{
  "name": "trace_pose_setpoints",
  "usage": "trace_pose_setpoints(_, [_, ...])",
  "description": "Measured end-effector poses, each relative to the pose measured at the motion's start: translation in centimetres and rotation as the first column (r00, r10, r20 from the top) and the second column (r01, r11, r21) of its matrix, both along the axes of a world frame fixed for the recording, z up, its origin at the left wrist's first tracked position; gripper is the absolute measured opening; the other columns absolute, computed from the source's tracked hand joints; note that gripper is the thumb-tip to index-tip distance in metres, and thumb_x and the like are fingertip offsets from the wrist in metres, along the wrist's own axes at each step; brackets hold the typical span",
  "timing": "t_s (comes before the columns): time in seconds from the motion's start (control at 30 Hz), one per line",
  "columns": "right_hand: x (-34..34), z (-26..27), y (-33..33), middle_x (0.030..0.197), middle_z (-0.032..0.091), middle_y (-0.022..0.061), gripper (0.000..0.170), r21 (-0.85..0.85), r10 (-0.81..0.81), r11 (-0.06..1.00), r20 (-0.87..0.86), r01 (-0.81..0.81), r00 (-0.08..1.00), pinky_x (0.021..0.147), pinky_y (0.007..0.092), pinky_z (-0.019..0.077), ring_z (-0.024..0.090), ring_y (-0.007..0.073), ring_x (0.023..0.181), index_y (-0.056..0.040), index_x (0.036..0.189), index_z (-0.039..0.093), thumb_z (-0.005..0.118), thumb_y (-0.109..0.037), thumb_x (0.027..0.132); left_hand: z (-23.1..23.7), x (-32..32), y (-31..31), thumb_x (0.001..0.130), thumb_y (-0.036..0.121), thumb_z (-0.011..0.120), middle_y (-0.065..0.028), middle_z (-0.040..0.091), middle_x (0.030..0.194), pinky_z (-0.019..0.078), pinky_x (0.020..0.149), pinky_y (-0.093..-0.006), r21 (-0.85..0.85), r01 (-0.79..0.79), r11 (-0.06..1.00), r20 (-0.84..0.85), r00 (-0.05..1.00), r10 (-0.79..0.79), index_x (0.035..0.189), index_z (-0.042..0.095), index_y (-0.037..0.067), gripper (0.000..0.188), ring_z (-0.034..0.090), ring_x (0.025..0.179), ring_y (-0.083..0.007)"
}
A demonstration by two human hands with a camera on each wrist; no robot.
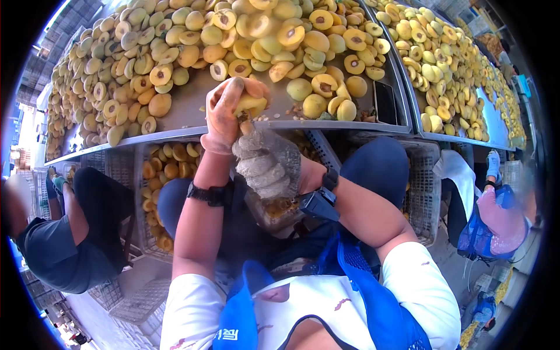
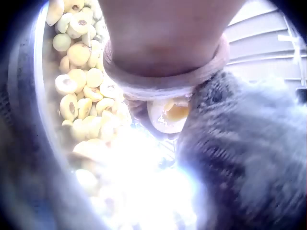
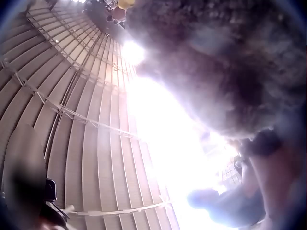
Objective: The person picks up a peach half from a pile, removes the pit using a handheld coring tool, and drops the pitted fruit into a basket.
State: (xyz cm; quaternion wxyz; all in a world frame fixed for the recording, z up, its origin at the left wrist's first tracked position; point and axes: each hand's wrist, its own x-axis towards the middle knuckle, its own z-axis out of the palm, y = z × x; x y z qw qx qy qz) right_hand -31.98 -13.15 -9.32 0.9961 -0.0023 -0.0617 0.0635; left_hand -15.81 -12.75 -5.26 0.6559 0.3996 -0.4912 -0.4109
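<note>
In a thin, pale glove, my left hand (image 1: 226, 111) holds a yellow peach half (image 1: 251, 106) just over the near edge of the metal table. The left wrist view shows the hollowed, wet cut face of the peach half (image 2: 169, 114). My right hand (image 1: 265, 163), in a thick grey knitted glove, grips a tool with a tan handle (image 1: 247, 126) close below the fruit. The tool's working end is hidden at the peach. A dark knitted glove (image 3: 211, 62) fills much of the right wrist view.
Peach halves (image 1: 157, 76) are heaped across the metal table (image 1: 192, 96), its raised rim (image 1: 169, 135) in front. Crates of peaches (image 1: 153, 233) stand below, beside my knees. A second heaped table (image 1: 434, 70) adjoins at right. People sit on the left (image 1: 64, 245) and right (image 1: 496, 221).
</note>
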Motion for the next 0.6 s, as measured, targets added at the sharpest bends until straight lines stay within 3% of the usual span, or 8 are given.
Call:
trace_pose_setpoints(0.13, [1.2, -0.9, -0.6, 0.076, 0.053, -0.0041, 0.016, 0.118, 0.197, 0.961, 0.344, -0.25, 0.918, 0.053, 0.0237, 0.0475, 0.053, 0.0072, 0.059, -0.0135, 0.1, 0.058, 0.055, -0.029, 0.101, -1.0, -0.6, -0.2, 0.105, 0.028, 0.04, -0.0128, 0.059, 0.095, 0.0507, 0.07, -0.0405, -0.066, -0.055, 0.996, -0.303, 0.952, 0.032, 0.095, 0.053, 0.007, 0.027, 0.061, 0.087, -0.0303])
trace_pose_setpoints(0.17, [0.9, -0.4, -0.3, 0.076, 0.053, -0.0041, 0.016, 0.119, 0.19, 0.962, 0.347, -0.245, 0.918, 0.053, 0.0237, 0.0475, 0.053, 0.0072, 0.059, -0.0135, 0.1, 0.058, 0.055, -0.029, 0.101, -0.9, -0.7, -0.5, 0.103, 0.026, 0.042, -0.0118, 0.059, 0.096, 0.049, 0.073, -0.041, -0.166, 0.039, 0.985, -0.586, 0.8, -0.13, 0.093, 0.054, 0.008, 0.023, 0.058, 0.085, -0.0303])
trace_pose_setpoints(0.23, [0.2, 1.2, 0.8, 0.061, 0.044, -0.0041, 0.025, -0.307, -0.034, 0.952, -0.099, 0.002, 0.994, 0.031, 0.0208, 0.034, 0.041, 0.0066, 0.039, -0.0159, 0.082, 0.053, 0.056, -0.032, 0.101, -1.7, 1.6, -1.1, 0.102, 0.027, 0.046, -0.0097, 0.06, 0.096, 0.0469, 0.076, -0.0411, -0.184, 0.101, 0.978, -0.736, 0.646, -0.205, 0.092, 0.056, 0.009, 0.023, 0.056, 0.086, -0.0287])
trace_pose_setpoints(0.3, [-0.1, -0.2, 0.8, 0.065, 0.053, -0.0018, 0.022, -0.271, 0.059, 0.96, -0.062, -0.073, 0.996, 0.036, 0.0219, 0.0409, 0.05, 0.0076, 0.046, -0.0113, 0.092, 0.059, 0.061, -0.032, 0.099, -0.3, 3.1, -0.9, 0.102, 0.027, 0.046, -0.0086, 0.06, 0.094, 0.0455, 0.077, -0.0424, -0.167, 0.085, 0.982, -0.746, 0.64, -0.183, 0.091, 0.058, 0.01, 0.024, 0.054, 0.086, -0.0281])
trace_pose_setpoints(0.43, [-1.8, 1.5, 0.3, 0.098, 0.064, 0.0023, 0.024, -0.513, -0.117, 0.857, -0.112, 0.043, 0.987, 0.07, 0.0224, 0.0547, 0.066, 0.0107, 0.084, -0.0048, 0.114, 0.059, 0.066, -0.019, 0.095, 3.2, 5.1, 1.0, 0.101, 0.027, 0.05, -0.0111, 0.06, 0.091, 0.0469, 0.074, -0.0422, -0.276, -0.124, 0.953, -0.293, 0.955, 0.039, 0.088, 0.054, 0.007, 0.024, 0.055, 0.083, -0.0268])
trace_pose_setpoints(0.5, [-2.4, 4.8, -0.6, 0.107, 0.064, 0.0018, 0.024, -0.712, -0.288, 0.702, -0.274, 0.008, 0.918, 0.078, 0.0227, 0.0545, 0.065, 0.0099, 0.096, -0.0058, 0.118, 0.058, 0.062, -0.021, 0.099, 5.7, 7.0, 2.6, 0.097, 0.015, 0.049, -0.0194, 0.067, 0.089, 0.0513, 0.074, -0.0343, -0.37, -0.086, 0.925, 0.608, 0.73, 0.311, 0.088, 0.056, -0.001, 0.02, 0.062, 0.076, -0.0226])
trace_pose_setpoints(0.53, [-1.9, 1.3, -1.6, 0.116, 0.061, 0.0035, 0.021, -0.44, -0.131, 0.898, -0.214, 0.025, 0.968, 0.084, 0.0236, 0.0538, 0.064, 0.0109, 0.105, -0.0076, 0.116, 0.057, 0.058, -0.023, 0.102, 6.4, 7.1, 3.0, 0.097, 0.015, 0.048, -0.0196, 0.067, 0.089, 0.051, 0.074, -0.033, -0.288, -0.05, 0.956, 0.658, 0.716, 0.235, 0.088, 0.057, -0.002, 0.021, 0.062, 0.076, -0.0225])
trace_pose_setpoints(0.6, [-1.2, -0.3, -2.8, 0.103, 0.062, 0.0021, 0.019, -0.494, -0.181, 0.869, -0.309, 0.005, 0.934, 0.081, 0.0252, 0.0543, 0.065, 0.0127, 0.098, -0.0103, 0.108, 0.058, 0.059, -0.028, 0.101, 7.0, 6.9, 3.5, 0.096, 0.015, 0.048, -0.0198, 0.067, 0.089, 0.0508, 0.073, -0.0318, -0.201, -0.014, 0.979, 0.697, 0.7, 0.153, 0.089, 0.058, -0.003, 0.021, 0.062, 0.076, -0.0223])
